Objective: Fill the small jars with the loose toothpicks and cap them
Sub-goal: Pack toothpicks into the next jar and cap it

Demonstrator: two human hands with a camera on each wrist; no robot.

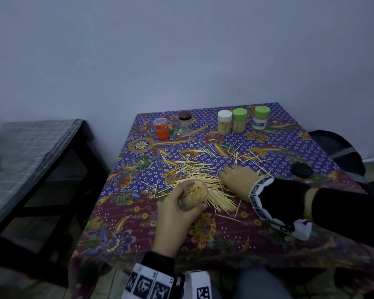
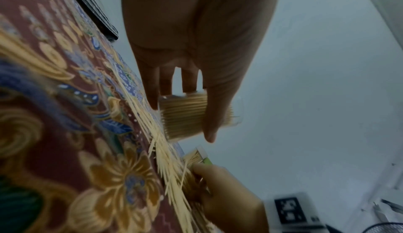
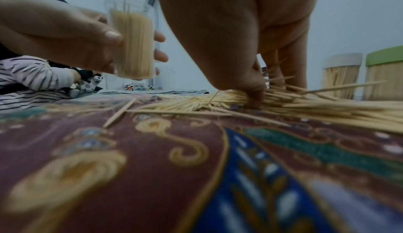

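Note:
My left hand (image 1: 181, 205) grips a clear open jar (image 1: 195, 194) packed with upright toothpicks and holds it just above the batik tablecloth (image 1: 138, 229); the same jar (image 2: 183, 116) (image 3: 133, 47) appears in both wrist views. To its right, my right hand (image 1: 227, 175) lies on the heap of loose toothpicks (image 1: 194, 167). Its thumb (image 3: 254, 90) and curled fingers dig into the heap (image 3: 316, 105) and pinch a bunch of sticks. A black lid (image 1: 301, 170) lies at the table's right edge.
Three capped jars stand at the back: a white-lidded one (image 1: 224, 123) and two green-lidded ones (image 1: 239, 120) (image 1: 261, 117). An orange jar (image 1: 162, 128) and a brown-lidded clear jar (image 1: 185, 124) stand back left. A dark bench (image 1: 30, 152) is off to the left.

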